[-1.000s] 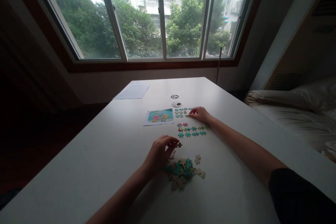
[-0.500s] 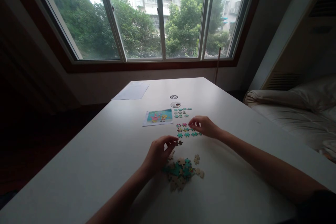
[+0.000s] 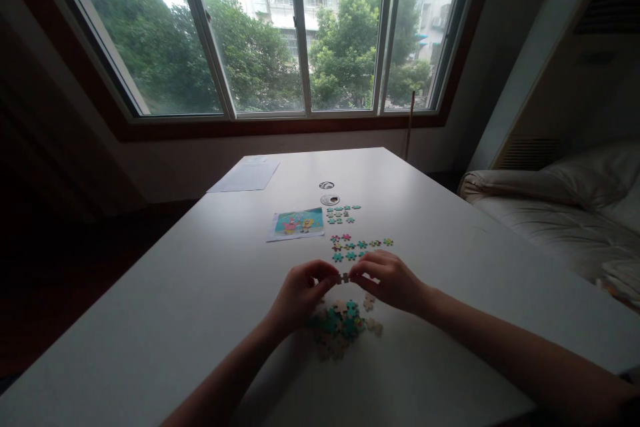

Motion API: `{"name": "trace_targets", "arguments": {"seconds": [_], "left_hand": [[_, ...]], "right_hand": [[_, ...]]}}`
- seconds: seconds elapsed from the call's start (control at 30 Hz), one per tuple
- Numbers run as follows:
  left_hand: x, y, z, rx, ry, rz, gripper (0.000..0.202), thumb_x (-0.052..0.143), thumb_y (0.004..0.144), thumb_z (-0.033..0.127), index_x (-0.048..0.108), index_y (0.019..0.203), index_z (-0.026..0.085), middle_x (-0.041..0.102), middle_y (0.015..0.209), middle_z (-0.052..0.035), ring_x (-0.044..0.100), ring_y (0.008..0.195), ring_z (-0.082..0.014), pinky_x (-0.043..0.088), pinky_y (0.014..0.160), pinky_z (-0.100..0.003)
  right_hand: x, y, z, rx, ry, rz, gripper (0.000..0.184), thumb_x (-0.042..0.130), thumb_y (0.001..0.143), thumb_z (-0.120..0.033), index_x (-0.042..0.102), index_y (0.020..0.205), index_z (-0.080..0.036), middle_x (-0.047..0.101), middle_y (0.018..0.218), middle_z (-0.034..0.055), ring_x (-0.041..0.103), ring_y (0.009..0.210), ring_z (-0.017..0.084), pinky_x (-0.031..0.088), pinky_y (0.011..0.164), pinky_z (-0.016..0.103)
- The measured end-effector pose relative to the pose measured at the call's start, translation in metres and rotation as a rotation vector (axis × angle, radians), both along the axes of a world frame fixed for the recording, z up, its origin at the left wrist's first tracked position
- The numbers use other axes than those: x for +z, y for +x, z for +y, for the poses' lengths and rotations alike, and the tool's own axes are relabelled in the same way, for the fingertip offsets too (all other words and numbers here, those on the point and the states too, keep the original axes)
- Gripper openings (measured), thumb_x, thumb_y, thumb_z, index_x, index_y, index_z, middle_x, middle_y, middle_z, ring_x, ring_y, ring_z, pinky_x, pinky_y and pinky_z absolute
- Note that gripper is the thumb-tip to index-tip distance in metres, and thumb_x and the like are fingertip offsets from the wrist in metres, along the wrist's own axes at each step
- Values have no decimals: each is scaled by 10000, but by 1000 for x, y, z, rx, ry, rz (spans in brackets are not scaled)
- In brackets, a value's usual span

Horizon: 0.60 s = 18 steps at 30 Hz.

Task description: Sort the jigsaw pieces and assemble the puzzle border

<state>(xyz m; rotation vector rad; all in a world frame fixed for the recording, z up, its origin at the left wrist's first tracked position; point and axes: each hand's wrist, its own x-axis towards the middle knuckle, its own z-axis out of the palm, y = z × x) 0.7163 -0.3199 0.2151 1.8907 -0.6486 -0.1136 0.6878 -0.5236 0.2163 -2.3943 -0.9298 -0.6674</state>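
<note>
Between my two hands, a little above the table, is a dark jigsaw piece (image 3: 343, 278); whether it is one piece or two joined ones I cannot tell. My left hand (image 3: 305, 290) pinches its left side with thumb and fingertips. From the other side my right hand (image 3: 393, 280) has its thumb and fingers closed on the right end. Just below them lies a loose pile of jigsaw pieces (image 3: 345, 323), some teal side up, others plain pale side up. Beyond the hands, more teal and coloured pieces (image 3: 338, 257) are laid out in rows, partly covered by my right hand.
Left of the rows lies a cartoon picture sheet (image 3: 299, 223). Two small round items (image 3: 330, 200) sit farther back. A white paper (image 3: 245, 175) rests at the table's far left edge. The white table (image 3: 175, 307) reaches toward the window; a sofa (image 3: 530, 220) stands at right.
My right hand has come back from the laid-out rows to the piece at my left hand. A colourful piece now lies at the right end of an upper row. The view shifted slightly.
</note>
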Motion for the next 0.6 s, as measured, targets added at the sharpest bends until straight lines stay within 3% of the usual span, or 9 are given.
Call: {"name": "trace_targets", "arguments": {"seconds": [0.17,0.37,0.6], "left_hand": [[0,-2,-1,-10,41,23,216,585,756,327,675,851,155,670,726,-31,520,538,-105,388,482,-199],[8,-5,-1,37,106,-95,203,569,767,334,666,735,159,634,638,-5,499,549,-109,372,504,-197],[11,-7,-3,5,-27,149,258,599,730,371,636,658,126,562,556,10,427,465,-79,309,435,-185]], "right_hand": [[4,-4,2,-40,58,69,125,448,871,-233,557,840,-179,566,730,27,498,607,108,399,581,227],[0,-4,4,-43,178,182,104,469,858,-245,540,816,-182,532,710,9,486,577,92,409,553,208],[-2,-3,2,-33,143,41,103,500,846,-252,577,813,-193,568,702,12,501,601,104,400,589,232]]}}
